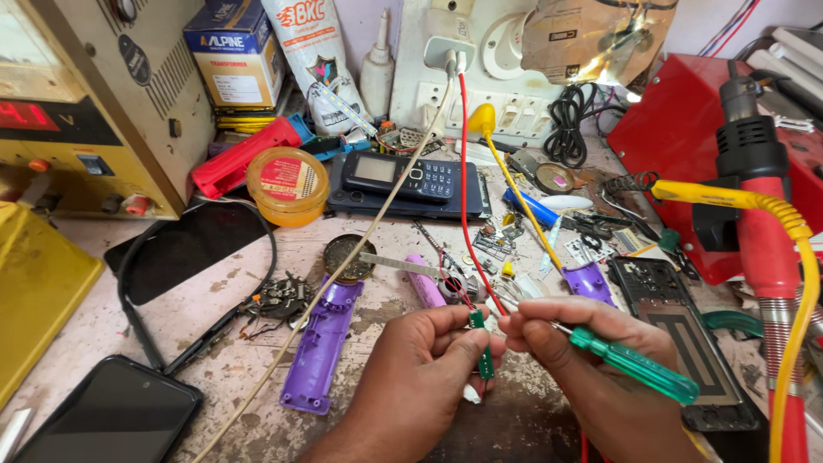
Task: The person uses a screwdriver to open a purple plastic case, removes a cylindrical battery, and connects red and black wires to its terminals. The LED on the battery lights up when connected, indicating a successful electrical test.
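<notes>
The left hand point(429, 360) pinches a small green circuit board point(485, 356); the right hand point(591, 343) grips a green screwdriver point(634, 364), its tip probably touching the board

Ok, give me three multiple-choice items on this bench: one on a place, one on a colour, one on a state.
1. Where does the long purple cover lie?
A. left of the left hand
B. on the red box
C. on top of the keypad phone

2. What colour is the handle of the screwdriver in the right hand?
A. yellow
B. green
C. black

3. How does the small green circuit board stand?
A. lying flat on the bench
B. pinched in the left hand's fingers
C. inside the orange tub

Answers: 1 A, the cover lies on the bench beside the left hand. 2 B, the clear handle is green. 3 B, thumb and fingers grip it above the bench.
</notes>
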